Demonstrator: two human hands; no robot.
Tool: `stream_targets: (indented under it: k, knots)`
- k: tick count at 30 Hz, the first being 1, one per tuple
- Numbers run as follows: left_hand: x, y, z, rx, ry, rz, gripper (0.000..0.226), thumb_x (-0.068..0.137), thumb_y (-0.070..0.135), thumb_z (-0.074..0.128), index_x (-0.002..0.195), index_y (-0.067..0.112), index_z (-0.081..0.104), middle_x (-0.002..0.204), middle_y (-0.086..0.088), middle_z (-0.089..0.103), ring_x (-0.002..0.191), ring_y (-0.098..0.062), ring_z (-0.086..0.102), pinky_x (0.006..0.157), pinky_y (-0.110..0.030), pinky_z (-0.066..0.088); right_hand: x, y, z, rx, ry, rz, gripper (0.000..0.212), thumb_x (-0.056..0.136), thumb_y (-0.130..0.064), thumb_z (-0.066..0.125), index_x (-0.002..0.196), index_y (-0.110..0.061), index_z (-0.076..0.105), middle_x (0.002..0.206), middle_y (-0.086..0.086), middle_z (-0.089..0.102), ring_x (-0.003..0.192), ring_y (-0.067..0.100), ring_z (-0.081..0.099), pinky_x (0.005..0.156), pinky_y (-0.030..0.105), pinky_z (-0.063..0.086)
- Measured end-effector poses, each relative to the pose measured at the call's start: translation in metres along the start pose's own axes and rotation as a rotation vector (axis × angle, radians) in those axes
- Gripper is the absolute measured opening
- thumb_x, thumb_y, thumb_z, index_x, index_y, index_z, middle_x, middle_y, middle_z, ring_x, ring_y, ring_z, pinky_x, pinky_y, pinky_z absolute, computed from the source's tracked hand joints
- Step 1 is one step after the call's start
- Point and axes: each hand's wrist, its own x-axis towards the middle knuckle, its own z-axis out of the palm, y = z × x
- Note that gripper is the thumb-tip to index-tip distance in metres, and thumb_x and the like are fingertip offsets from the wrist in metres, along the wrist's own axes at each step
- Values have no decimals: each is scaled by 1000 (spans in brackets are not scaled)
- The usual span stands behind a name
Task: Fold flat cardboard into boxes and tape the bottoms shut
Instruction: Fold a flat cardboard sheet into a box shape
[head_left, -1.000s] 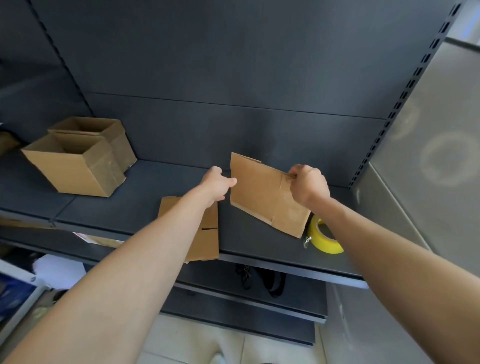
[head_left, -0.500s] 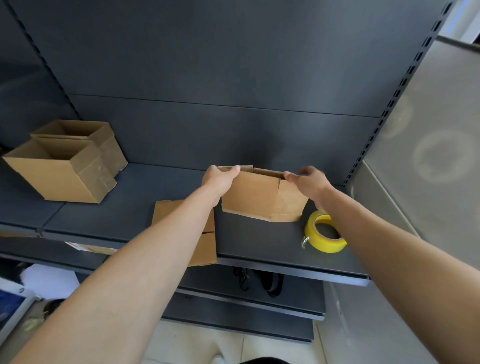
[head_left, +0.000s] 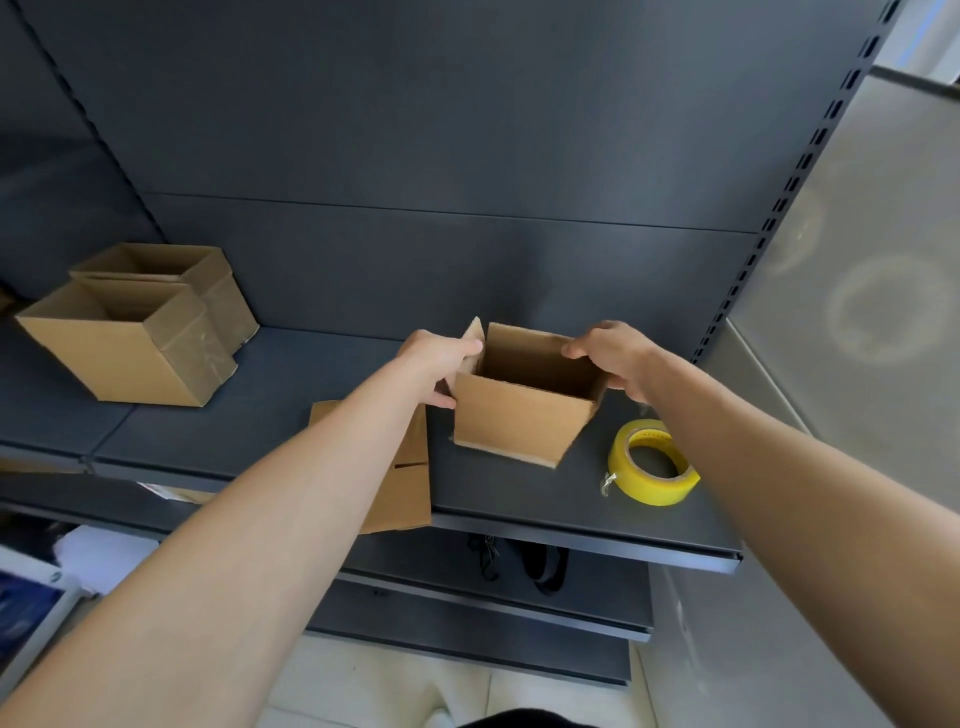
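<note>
On the dark shelf (head_left: 311, 395), near its middle, both hands have a grip on one open box (head_left: 519, 421). The left hand (head_left: 441, 364) is clamped on the box's left corner, fingers over the rim and thumb on the near wall. The right hand (head_left: 613, 358) is curled over the far right corner. The box is squared up into a tube with its mouth facing up, and one small flap stands up at the far left. Whether its lower edge rests on the shelf or hangs just above it I cannot tell, and its bottom is hidden.

Just left of it, partly under the left forearm, lies flat cardboard (head_left: 405, 483), jutting over the near edge of the shelf. A roll of yellow tape (head_left: 652, 462) lies to the right, near the box but apart from it.

Judging by this, shaping is nearly done for this box, while closing the bottom flaps and taping appear to remain.

Count: two made boxes at the far left, the near finished box (head_left: 130, 353) touching the far finished box (head_left: 208, 280). There is one box in hand, one tape roll, and at least one flat piece.
</note>
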Motion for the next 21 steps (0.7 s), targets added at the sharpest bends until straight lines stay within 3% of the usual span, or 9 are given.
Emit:
stream_targets:
  k: [5,9,15,21]
  knots:
    - [-7,2,12,-7,-59,-34,49,88,34,66,127,11,47,123,-12,52,107,-34,59,72,-40,58,0,3,4,19,2,-1,47,90,-22,63,134,-16,46,127,8,55,117,29,53,104,44,42]
    - [-6,1,10,-68,-92,-69,45,88,45,63,114,13,46,109,-12,56,102,-34,61,84,-45,57,2,10,0,159,112,11,54,91,-30,62,138,-15,39,129,10,52,111,27,55,98,39,46]
    - [-8,1,16,13,-90,26,38,89,27,66,119,7,55,112,-12,61,98,-28,63,82,-43,57,-3,21,6,48,101,5,81,87,1,60,150,-19,14,149,12,30,129,33,40,99,40,43]
    - [-7,0,22,-16,-3,35,34,92,18,62,123,8,52,109,-12,58,94,-26,61,71,-35,57,-8,22,2,29,61,-8,82,89,5,52,152,-20,7,149,14,31,132,33,37,101,39,41]
